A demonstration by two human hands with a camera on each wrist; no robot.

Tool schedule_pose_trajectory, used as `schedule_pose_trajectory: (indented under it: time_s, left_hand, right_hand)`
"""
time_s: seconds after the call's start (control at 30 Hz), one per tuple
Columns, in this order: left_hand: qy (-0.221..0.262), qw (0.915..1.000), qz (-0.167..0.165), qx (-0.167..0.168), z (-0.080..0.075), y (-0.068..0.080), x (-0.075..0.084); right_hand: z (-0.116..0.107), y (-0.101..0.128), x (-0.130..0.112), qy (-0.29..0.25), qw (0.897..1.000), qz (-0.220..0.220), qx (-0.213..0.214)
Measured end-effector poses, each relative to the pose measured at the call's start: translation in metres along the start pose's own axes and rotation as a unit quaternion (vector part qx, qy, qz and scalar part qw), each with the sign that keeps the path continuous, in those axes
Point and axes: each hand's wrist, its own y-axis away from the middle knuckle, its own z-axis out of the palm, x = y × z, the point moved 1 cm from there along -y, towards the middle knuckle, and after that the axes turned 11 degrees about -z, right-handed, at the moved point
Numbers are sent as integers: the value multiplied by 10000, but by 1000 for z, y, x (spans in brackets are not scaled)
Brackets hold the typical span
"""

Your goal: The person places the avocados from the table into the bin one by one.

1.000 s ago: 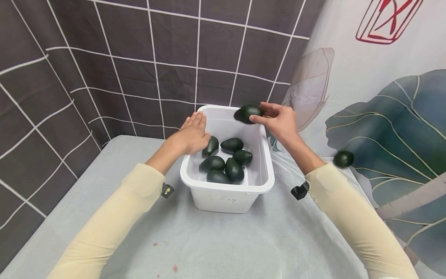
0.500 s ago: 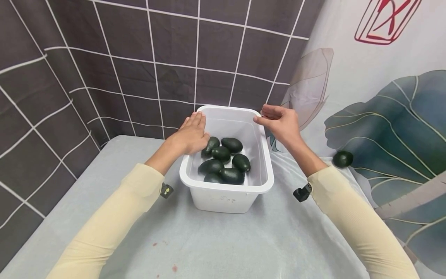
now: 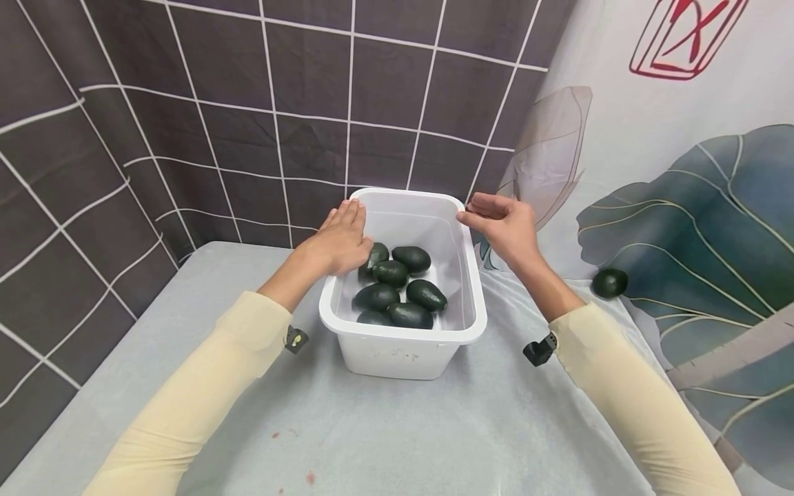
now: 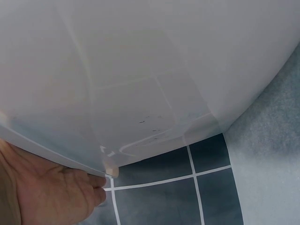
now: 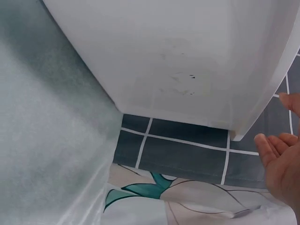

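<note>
A white plastic tub [image 3: 391, 357] stands on the cloth-covered table with several dark green avocados [image 3: 426, 295] lying loose on its floor. My left hand [image 3: 338, 241] rests on the tub's left rim, fingers straight, and its thumb side covers part of one avocado. In the left wrist view the left hand [image 4: 54, 192] lies along the rim's edge. Just off the far right corner of the tub is my right hand [image 3: 509, 224], thumb and fingers parted with nothing between them. The right wrist view shows the right hand [image 5: 285, 171] beside the rim, holding nothing.
One more avocado [image 3: 610, 283] lies outside the tub at the right edge of the table [image 3: 384, 434]. Dark grid-patterned cloth [image 3: 236, 124] hangs close behind the tub. A leaf-printed white curtain [image 3: 651, 138] hangs on the right.
My right hand has let go of the avocado it held above the tub, and that avocado fell in. Several avocados inside shifted. The left hand stays put.
</note>
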Motion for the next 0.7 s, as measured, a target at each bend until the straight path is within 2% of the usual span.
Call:
schedule_pose_trajectory:
  time_s: [0.2, 0.7]
  left_hand:
    - [-16, 10000, 25, 33, 0, 0, 0]
    - [-20, 10000, 17, -6, 1, 0, 0]
  right_hand:
    - [-2, 5, 3, -270, 9995, 11, 166]
    - [-13, 15, 12, -314, 9982, 20, 501]
